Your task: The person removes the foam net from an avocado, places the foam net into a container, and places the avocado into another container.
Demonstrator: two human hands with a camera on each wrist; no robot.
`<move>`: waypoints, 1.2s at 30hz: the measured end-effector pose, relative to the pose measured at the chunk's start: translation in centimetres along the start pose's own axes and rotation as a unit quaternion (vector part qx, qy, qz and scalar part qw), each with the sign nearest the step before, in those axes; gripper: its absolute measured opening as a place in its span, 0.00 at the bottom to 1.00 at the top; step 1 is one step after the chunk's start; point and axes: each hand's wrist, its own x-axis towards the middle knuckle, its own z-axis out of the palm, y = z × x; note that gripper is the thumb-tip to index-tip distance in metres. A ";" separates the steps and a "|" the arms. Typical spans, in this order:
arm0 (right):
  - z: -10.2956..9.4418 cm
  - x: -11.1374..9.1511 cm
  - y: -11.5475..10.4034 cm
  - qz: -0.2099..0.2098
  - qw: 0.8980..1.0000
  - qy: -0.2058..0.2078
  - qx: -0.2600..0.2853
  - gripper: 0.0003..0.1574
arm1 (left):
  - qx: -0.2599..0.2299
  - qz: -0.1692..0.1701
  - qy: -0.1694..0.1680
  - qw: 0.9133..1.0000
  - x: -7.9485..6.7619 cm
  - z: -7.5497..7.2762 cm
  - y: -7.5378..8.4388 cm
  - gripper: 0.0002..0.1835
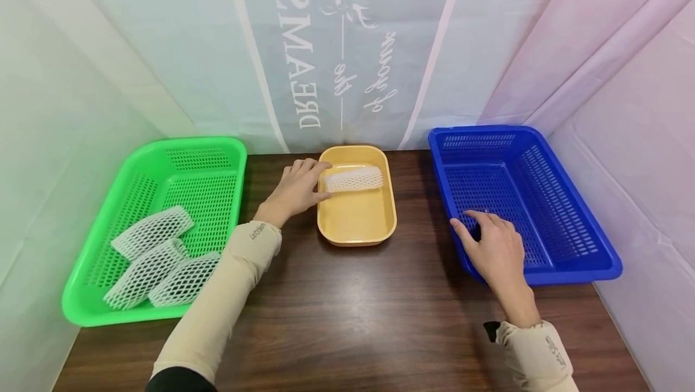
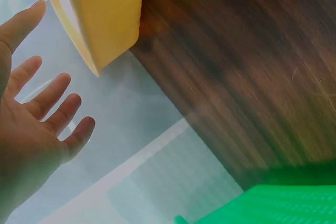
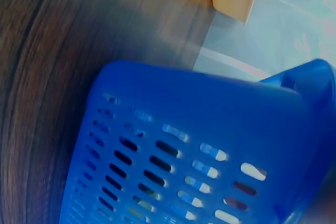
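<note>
A white foam net sleeve [image 1: 354,180] lies across the upper part of a yellow tray [image 1: 355,223]. My left hand [image 1: 295,190] reaches over the tray's left rim, thumb and fingers spread on either side of the sleeve's left end. In the left wrist view that hand [image 2: 39,108] holds nothing, its fingers extended. Over the left rim of a blue basket [image 1: 570,217] hovers my right hand [image 1: 496,250], thumb apart from the loosely bent fingers, with nothing seen in it. The right wrist view shows mostly the side of the blue basket [image 3: 210,98].
On the left stands a green basket [image 1: 217,223] with several white foam net sleeves [image 1: 146,265] in it. All sit on a dark wooden table [image 1: 353,319]. A printed cloth [image 1: 347,48] hangs behind, and pale cloth walls flank both sides.
</note>
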 end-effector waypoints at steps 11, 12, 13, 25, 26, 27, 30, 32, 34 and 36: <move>1.0 -0.4 -0.8 -0.015 1.000 0.007 0.004 0.33 | -0.001 -0.004 0.012 1.000 -1.2 -1.4 -0.7 0.36; 1.0 -0.4 -0.8 -0.012 1.000 0.005 0.007 0.33 | 0.000 -0.003 0.014 1.000 -1.3 -1.5 -0.7 0.36; 1.0 -0.4 -0.8 -0.008 1.000 0.002 0.010 0.33 | 0.000 -0.002 0.017 1.000 -1.4 -1.6 -0.8 0.36; 1.6 -0.4 -0.8 0.019 0.999 -0.007 0.047 0.29 | 0.008 0.001 0.023 1.000 -3.0 -3.3 -1.3 0.36; 1.6 -0.5 -0.8 0.023 0.999 -0.010 0.048 0.29 | 0.008 0.000 0.023 1.000 -3.1 -3.5 -1.4 0.36; 1.6 -0.5 -0.9 0.026 0.998 -0.012 0.050 0.29 | 0.010 0.000 0.022 1.000 -3.2 -3.6 -1.4 0.36; 1.6 -0.5 -0.9 0.030 0.998 -0.018 0.054 0.29 | 0.008 -0.004 0.024 1.000 -3.5 -4.0 -1.5 0.36; 1.5 -0.5 -0.9 0.030 0.998 -0.021 0.056 0.29 | 0.004 -0.006 0.024 1.000 -3.7 -4.3 -1.6 0.37; 1.5 -0.5 -0.9 0.031 0.998 -0.022 0.058 0.29 | 0.003 -0.010 0.025 1.000 -3.8 -4.4 -1.8 0.37; 1.4 -0.5 -0.9 0.033 0.997 -0.025 0.059 0.29 | 0.002 -0.013 0.026 1.000 -4.0 -4.4 -2.1 0.37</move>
